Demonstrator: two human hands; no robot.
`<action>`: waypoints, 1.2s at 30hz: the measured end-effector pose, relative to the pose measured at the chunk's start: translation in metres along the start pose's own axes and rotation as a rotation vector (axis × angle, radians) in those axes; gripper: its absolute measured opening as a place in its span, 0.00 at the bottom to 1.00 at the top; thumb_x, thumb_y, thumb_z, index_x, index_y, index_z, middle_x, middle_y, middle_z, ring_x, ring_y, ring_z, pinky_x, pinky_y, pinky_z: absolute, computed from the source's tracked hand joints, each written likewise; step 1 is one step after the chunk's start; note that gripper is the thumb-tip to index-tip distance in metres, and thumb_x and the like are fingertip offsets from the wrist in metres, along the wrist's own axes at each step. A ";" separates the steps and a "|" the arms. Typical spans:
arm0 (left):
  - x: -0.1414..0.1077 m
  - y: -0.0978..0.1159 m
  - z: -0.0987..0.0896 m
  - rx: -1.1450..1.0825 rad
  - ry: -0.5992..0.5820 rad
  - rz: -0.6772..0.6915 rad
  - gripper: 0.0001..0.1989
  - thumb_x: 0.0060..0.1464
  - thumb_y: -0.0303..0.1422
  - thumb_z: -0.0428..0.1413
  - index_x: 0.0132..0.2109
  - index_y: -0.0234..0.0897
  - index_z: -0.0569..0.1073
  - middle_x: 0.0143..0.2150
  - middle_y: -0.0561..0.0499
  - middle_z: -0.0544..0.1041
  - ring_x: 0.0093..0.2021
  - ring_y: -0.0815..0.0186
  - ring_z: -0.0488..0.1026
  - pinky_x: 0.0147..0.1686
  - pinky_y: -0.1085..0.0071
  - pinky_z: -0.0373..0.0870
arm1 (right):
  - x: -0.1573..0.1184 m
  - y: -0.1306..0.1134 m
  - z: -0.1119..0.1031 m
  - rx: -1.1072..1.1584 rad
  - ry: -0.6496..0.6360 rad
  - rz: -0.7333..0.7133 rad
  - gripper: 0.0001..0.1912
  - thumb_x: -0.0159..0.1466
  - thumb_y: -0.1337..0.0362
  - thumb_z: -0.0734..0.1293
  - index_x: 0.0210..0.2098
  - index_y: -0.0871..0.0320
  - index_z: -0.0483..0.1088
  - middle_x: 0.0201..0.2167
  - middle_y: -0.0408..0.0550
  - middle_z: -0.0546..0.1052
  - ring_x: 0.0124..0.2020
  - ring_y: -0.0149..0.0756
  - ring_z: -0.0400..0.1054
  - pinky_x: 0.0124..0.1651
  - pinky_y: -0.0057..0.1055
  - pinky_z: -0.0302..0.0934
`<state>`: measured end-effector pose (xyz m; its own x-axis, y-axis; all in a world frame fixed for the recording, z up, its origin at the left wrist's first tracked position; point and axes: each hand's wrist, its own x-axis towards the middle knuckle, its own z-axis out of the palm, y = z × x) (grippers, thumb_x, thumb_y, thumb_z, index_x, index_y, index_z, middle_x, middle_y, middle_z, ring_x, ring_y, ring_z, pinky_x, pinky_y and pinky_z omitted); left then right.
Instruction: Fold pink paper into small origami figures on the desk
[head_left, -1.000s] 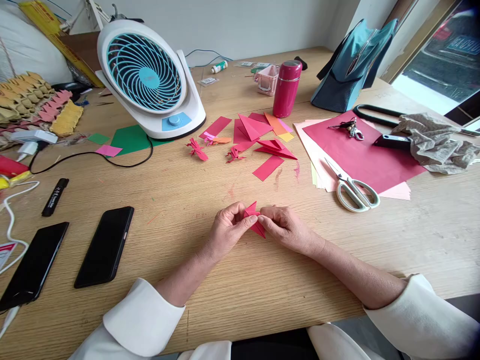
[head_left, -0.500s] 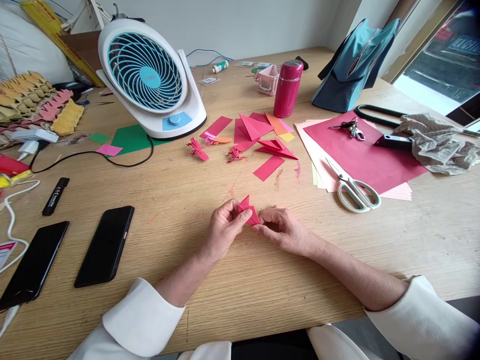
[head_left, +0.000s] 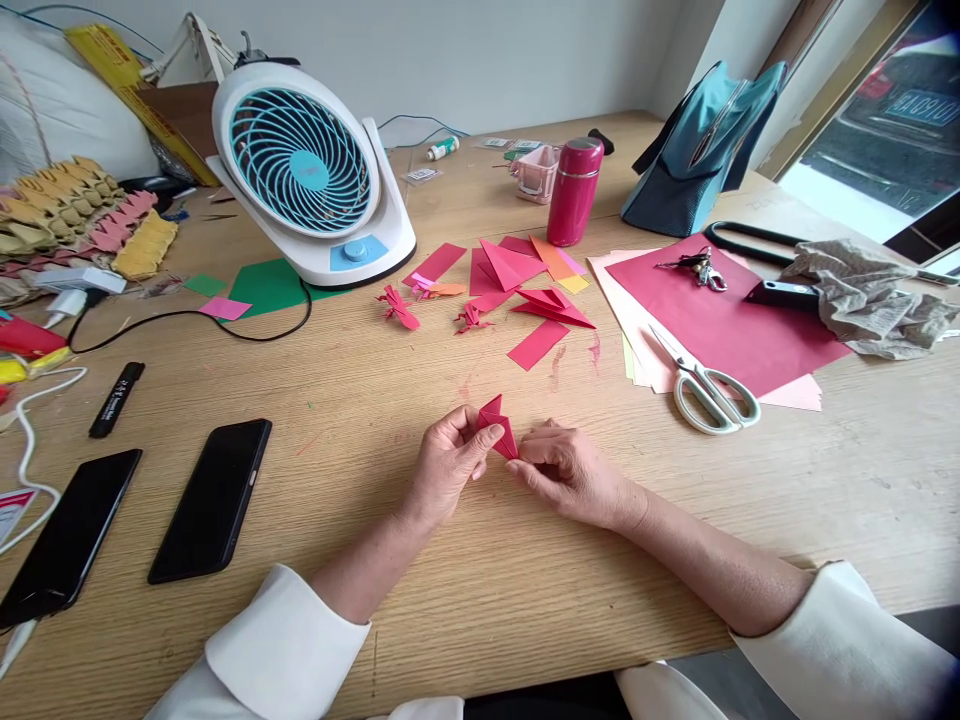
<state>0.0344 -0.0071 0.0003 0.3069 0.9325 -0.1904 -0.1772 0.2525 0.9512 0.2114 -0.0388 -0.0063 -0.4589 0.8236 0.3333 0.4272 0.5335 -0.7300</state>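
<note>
Red folded paper (head_left: 505,436): pinched by left hand (head_left: 448,457), its near tip at right hand's (head_left: 571,474) curled fingers.

Right hand (head_left: 571,474) now seemingly at lower tip of red paper (head_left: 507,438).

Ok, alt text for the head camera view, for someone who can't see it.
A left hand pinches a small, folded red paper shape over a wooden table, the right hand at its lower tip. Beyond lie small red paper figures and, to the right, white-handled metal scissors; a round white-and-blue fan stands at back left.
</note>
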 end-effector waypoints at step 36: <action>-0.004 0.001 -0.011 0.705 -0.110 0.259 0.07 0.60 0.27 0.56 0.45 0.39 0.71 0.36 0.53 0.79 0.36 0.69 0.77 0.40 0.74 0.70 | 0.001 0.003 -0.011 0.311 0.214 0.303 0.18 0.66 0.65 0.67 0.55 0.55 0.67 0.41 0.48 0.75 0.40 0.35 0.71 0.45 0.35 0.67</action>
<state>0.0229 -0.0075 -0.0011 0.4347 0.8992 0.0500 0.3723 -0.2300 0.8992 0.2204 -0.0339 -0.0017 -0.1654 0.9715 0.1695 0.2488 0.2074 -0.9461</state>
